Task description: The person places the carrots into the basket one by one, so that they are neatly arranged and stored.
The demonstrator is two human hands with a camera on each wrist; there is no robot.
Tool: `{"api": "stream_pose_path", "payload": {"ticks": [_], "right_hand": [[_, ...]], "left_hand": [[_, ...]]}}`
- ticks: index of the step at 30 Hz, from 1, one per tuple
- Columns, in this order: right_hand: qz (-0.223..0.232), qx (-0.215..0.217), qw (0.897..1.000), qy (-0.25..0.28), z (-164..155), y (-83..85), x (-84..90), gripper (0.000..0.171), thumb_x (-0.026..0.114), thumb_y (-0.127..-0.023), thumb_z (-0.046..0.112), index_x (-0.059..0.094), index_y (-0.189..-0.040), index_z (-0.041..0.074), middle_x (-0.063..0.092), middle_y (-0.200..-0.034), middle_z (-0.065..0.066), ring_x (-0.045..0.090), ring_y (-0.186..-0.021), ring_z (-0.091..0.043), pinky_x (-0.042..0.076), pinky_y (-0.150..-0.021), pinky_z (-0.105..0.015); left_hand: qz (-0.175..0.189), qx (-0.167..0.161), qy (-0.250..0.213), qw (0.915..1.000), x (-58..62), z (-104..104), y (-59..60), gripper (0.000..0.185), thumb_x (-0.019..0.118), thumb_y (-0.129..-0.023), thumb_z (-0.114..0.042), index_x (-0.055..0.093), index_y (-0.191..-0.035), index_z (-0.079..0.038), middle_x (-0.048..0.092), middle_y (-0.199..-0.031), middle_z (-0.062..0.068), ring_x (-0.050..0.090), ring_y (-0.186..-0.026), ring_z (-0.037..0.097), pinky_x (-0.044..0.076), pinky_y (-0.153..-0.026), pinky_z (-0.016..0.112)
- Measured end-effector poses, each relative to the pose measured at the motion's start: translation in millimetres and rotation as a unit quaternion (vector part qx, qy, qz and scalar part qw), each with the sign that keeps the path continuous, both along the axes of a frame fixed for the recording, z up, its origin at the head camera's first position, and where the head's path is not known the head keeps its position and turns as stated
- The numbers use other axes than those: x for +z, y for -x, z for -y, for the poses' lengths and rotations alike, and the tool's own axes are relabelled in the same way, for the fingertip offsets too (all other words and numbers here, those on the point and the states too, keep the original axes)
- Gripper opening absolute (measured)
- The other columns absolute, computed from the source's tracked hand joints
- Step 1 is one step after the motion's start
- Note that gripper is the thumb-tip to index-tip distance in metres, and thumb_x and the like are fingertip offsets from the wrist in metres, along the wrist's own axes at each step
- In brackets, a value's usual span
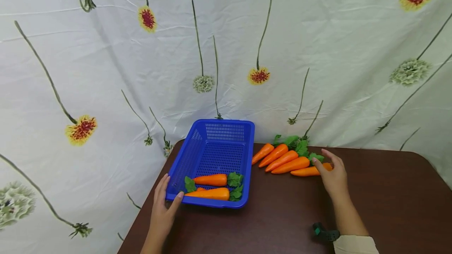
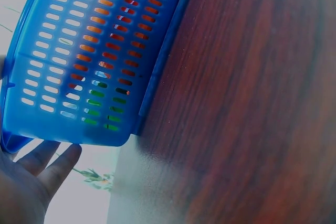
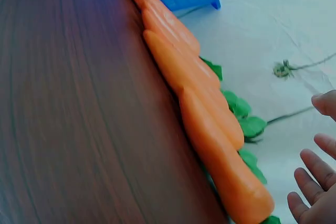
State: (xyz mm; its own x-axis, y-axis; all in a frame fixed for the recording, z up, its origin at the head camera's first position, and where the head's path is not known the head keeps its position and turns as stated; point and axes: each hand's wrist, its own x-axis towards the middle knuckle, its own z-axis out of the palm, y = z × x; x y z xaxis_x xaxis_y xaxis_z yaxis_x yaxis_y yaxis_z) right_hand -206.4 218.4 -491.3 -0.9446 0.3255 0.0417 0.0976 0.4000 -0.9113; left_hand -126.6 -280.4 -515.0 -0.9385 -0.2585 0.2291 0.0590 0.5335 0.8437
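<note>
A blue plastic basket (image 1: 250, 156) holds orange carrots with green leaves at its near end, among them an upper carrot (image 1: 212, 180) and a lower carrot (image 1: 212, 194). My left hand (image 1: 163, 203) rests against the basket's near left corner, thumb at the near rim and fingers along the left side. Straight fingers (image 2: 60, 169) show beside the perforated wall in the left wrist view. Over the leafy end of the nearest loose carrot (image 1: 304, 171), my right hand (image 1: 335, 177) is spread. The right wrist view shows its fingers apart, with nothing held.
Several more loose carrots (image 1: 282, 161) lie in a slanted row right of the basket, leaves toward the back. A dark brown table (image 1: 275, 214) carries everything. Behind it hangs a white flower-printed cloth (image 1: 233, 101). A dark band with a green piece (image 1: 325, 233) is by my right wrist.
</note>
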Motion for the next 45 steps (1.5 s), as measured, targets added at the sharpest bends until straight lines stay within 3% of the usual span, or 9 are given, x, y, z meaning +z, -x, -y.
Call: {"api": "stream_pose_path", "payload": {"ticks": [11,17,21,26,37,45], "right_hand": [[0.057,0.045,0.997,-0.019,-18.7,-0.6,-12.0,0.068,0.062,-0.099,0.044,0.04,-0.155,0.011,0.041,-0.157,-0.018,0.029,-0.149,-0.041,0.024,-0.119,-0.063],[0.09,0.077,0.992,-0.039,-23.5,-2.1,-18.8,0.07,0.062,-0.1,0.04,0.035,-0.157,0.009,0.026,-0.164,-0.023,0.02,-0.151,-0.048,0.022,-0.118,-0.068],[0.082,0.095,0.99,-0.068,-26.5,-2.0,-22.9,0.066,0.064,-0.1,0.031,0.038,-0.155,0.005,0.023,-0.164,-0.025,0.02,-0.149,-0.051,0.023,-0.116,-0.07],[0.07,0.097,0.989,-0.082,-29.6,-1.8,-24.8,0.063,0.066,-0.098,0.024,0.042,-0.152,0.002,0.026,-0.162,-0.026,0.023,-0.147,-0.052,0.024,-0.114,-0.07],[0.118,0.093,0.986,-0.079,-41.0,-3.1,-26.9,0.064,0.062,-0.1,0.034,0.041,-0.153,0.006,0.024,-0.16,-0.033,0.027,-0.141,-0.056,0.03,-0.109,-0.07],[0.121,0.099,0.985,-0.072,-42.6,-4.1,-28.1,0.063,0.063,-0.099,0.026,0.039,-0.153,0.005,0.025,-0.157,-0.036,0.029,-0.138,-0.057,0.032,-0.107,-0.07]], "left_hand": [[-0.003,-0.003,-0.003,1.0,-1.0,0.5,-0.3,0.072,0.07,-0.096,-0.026,0.035,-0.158,-0.02,0.024,-0.167,0.004,0.024,-0.151,0.028,0.024,-0.12,0.062],[-0.004,-0.002,-0.002,1.0,0.3,-0.6,-0.9,0.071,0.07,-0.095,-0.026,0.036,-0.157,-0.02,0.024,-0.167,0.003,0.024,-0.151,0.026,0.024,-0.12,0.06],[-0.003,-0.002,-0.003,1.0,0.4,-0.5,-0.9,0.071,0.07,-0.096,-0.026,0.036,-0.157,-0.019,0.024,-0.167,0.002,0.024,-0.151,0.026,0.024,-0.12,0.061],[-0.003,-0.002,-0.005,1.0,0.7,-0.3,-0.7,0.071,0.071,-0.095,-0.025,0.036,-0.157,-0.02,0.024,-0.167,0.0,0.024,-0.151,0.025,0.024,-0.12,0.06],[0.001,0.0,-0.002,1.0,0.9,-0.3,0.1,0.071,0.07,-0.095,-0.025,0.036,-0.157,-0.02,0.024,-0.167,0.001,0.024,-0.152,0.027,0.024,-0.12,0.062],[0.001,-0.002,-0.005,1.0,0.7,-0.7,-0.3,0.071,0.07,-0.095,-0.024,0.036,-0.157,-0.02,0.023,-0.167,0.0,0.023,-0.151,0.026,0.024,-0.12,0.061]]}}
